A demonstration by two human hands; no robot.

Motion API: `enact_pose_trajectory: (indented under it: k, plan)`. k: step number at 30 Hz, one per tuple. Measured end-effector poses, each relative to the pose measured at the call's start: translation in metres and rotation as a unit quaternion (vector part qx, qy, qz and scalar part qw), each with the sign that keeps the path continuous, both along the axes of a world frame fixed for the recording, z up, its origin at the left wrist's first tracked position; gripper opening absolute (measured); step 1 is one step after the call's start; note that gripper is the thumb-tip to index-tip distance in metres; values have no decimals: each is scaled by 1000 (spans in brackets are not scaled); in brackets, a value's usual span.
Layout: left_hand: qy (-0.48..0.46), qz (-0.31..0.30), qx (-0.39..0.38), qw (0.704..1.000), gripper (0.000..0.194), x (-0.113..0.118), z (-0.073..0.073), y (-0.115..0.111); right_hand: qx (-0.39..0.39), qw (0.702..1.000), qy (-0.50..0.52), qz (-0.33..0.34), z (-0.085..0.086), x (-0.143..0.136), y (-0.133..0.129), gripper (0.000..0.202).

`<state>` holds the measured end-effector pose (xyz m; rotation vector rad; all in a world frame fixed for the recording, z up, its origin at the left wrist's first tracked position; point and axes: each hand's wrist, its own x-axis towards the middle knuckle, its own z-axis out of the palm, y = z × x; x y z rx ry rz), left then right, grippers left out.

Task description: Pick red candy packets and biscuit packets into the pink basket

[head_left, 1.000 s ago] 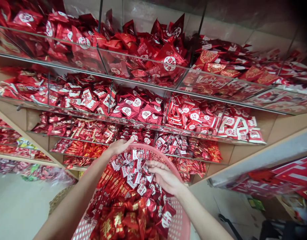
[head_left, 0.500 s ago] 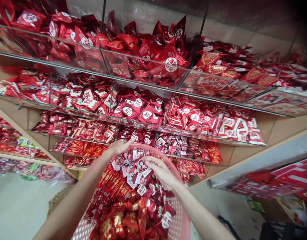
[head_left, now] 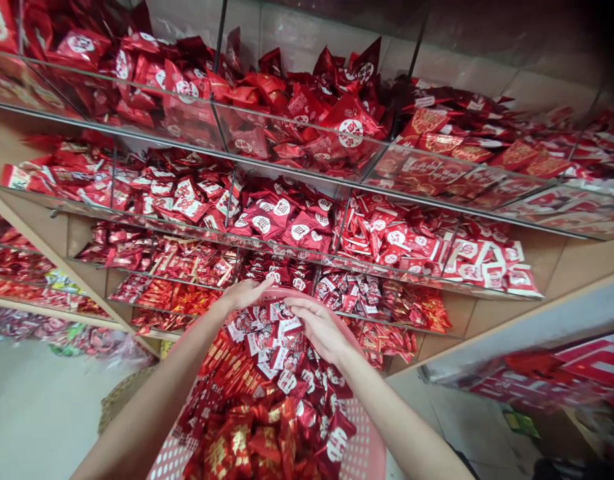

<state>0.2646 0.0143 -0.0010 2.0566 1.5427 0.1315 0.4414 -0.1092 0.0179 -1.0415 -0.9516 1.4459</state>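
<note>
A pink plastic basket [head_left: 369, 433] with a perforated wall stands in front of me, filled with small wrapped packets in groups. My left hand [head_left: 244, 295] grips its far rim, the thumb stretched along the top and the other fingers mostly hidden. Inside the far part, my right hand [head_left: 321, 331] reaches over white-and-red packets [head_left: 261, 340], its fingers extended and touching them. Slim orange-red packets [head_left: 231, 363] lie in rows to the left. Dark red packets with white labels [head_left: 337, 443] line the right side, and shiny red-and-gold packets [head_left: 264, 443] fill the near part.
Beyond the basket rise tiered shelves with clear front panels [head_left: 297, 143], their compartments full of red packets [head_left: 287, 213]. A wooden side board [head_left: 561, 283] slopes at the right. On the floor are a woven mat [head_left: 119, 393] at the left and a green packet [head_left: 521, 423] at the right.
The whole view has shifted slightly, so the shelves sit a little further right and lower. My right hand has moved a little up, toward the far rim; my left hand stays on the rim.
</note>
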Motion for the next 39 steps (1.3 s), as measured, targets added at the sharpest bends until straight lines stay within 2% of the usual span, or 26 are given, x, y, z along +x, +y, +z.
enact_pose_trajectory:
  k: [4,7,11,14,19,26,35,39]
  plan:
    - [-12,1,0,1000,87,-1,-2,0,-36,997,61,3,3,-3,1,28]
    - [-20,-1,-1,1000,86,-2,-2,-1,-83,992,81,48,5,0,-2,42]
    - [-17,-4,0,1000,86,-1,1,-3,-96,987,89,91,2,5,-5,35]
    - [-12,-6,-1,1000,84,-1,3,-3,-67,991,85,73,-3,6,-7,26]
    - [-8,-5,-11,1000,83,-1,2,-2,-53,996,54,41,-10,4,-10,27]
    - [1,-6,-9,1000,81,-1,0,0,-47,997,-8,-54,-18,2,-10,21]
    - [-5,-3,-4,1000,85,0,6,-5,-65,997,-28,-6,-12,-1,-12,28]
    - [-13,2,-3,1000,86,-1,5,-5,-26,998,-52,2,-13,0,-5,27]
